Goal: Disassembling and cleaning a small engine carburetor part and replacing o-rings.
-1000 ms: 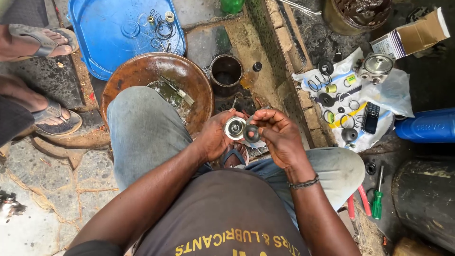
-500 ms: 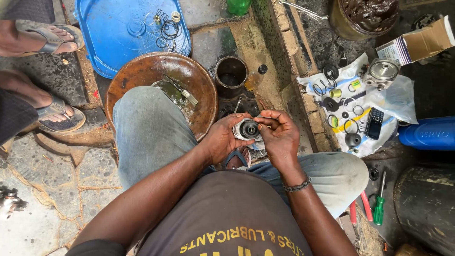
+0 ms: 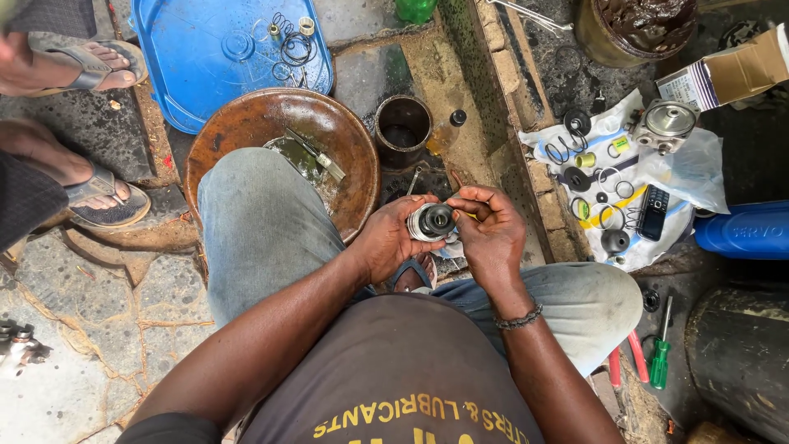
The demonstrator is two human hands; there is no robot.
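My left hand (image 3: 393,238) cups the round metal part (image 3: 432,221) steady; right hand (image 3: 491,230) pinches its black centre, hands together.

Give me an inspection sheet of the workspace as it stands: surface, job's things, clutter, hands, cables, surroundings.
Surface: stone-paved ground, dirty, oil-stained.
Job's things: round metal part with black centre, held between both hands.
Clutter: rusty bowl with liquid; blue tray with rings; dark metal cup; plastic sheet with seals, metal housing, mobile phone; green screwdriver.
Hands: left hand cradles the part; right hand pinches at its rim.
Cables: nothing seen.
Surroundings: grease tub, cardboard box, blue container; another person's sandalled feet.
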